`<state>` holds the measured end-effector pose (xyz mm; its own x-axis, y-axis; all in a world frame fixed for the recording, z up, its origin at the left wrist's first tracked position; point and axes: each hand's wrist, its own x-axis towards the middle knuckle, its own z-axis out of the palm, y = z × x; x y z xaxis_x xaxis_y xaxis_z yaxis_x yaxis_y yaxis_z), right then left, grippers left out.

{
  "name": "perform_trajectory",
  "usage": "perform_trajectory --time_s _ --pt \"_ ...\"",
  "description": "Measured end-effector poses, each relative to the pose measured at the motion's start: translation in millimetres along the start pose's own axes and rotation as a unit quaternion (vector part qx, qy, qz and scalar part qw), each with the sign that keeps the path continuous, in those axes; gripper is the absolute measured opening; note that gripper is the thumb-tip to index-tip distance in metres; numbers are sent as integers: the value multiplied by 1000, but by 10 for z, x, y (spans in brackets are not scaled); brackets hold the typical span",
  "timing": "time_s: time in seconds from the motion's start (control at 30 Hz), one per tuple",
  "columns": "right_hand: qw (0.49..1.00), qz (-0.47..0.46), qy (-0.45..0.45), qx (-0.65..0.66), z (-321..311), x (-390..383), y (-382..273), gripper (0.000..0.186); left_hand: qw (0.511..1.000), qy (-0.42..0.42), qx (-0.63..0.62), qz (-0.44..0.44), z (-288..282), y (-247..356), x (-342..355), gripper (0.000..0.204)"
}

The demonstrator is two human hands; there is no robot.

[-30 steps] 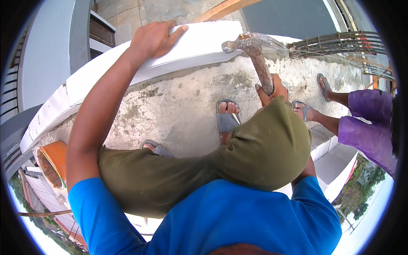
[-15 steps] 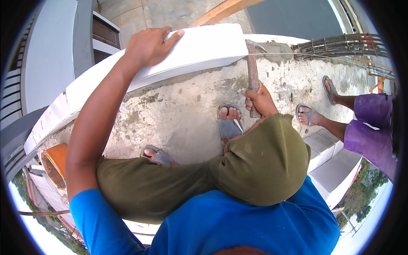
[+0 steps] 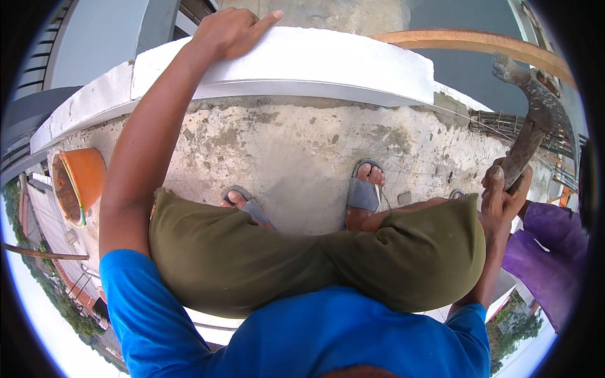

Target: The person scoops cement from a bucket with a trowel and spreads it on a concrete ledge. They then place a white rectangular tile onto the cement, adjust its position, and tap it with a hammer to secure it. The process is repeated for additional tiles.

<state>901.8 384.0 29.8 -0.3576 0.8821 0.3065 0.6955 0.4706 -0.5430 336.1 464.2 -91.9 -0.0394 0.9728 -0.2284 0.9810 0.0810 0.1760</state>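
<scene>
A long white building block (image 3: pixel 328 60) lies on the mortared wall in front of me. My left hand (image 3: pixel 236 31) rests on the block's top near its left part, thumb stretched out and the other fingers toward the far edge. At the right, my right hand (image 3: pixel 504 192) is closed round the wooden handle of a hammer (image 3: pixel 526 135). The hammer is raised and tilted, its mortar-stained head (image 3: pixel 513 69) up and away from the block. Another white block (image 3: pixel 85 113) adjoins the left end of the first one.
An orange bucket (image 3: pixel 88 179) stands at the left. A wooden beam (image 3: pixel 466 41) crosses beyond the wall. A string and tied rebar (image 3: pixel 498 123) lie right of the block. Another person in purple shorts (image 3: pixel 548 252) is close on my right. My sandalled feet are on rough concrete (image 3: pixel 296 170).
My right hand has swung the hammer right and up, away from the block's right end. My left hand stays on the block. The view has shifted, and my right knee has moved outward.
</scene>
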Motion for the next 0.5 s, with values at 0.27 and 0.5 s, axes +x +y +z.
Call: perform_trajectory --time_s 0.27,0.5 --pt "977 -144 -140 66 1370 1131 -744 35 996 48 -47 63 -246 114 -103 73" --pt "968 -96 -230 -41 1398 1304 -998 42 999 42 -23 20 -172 -31 -240 73"
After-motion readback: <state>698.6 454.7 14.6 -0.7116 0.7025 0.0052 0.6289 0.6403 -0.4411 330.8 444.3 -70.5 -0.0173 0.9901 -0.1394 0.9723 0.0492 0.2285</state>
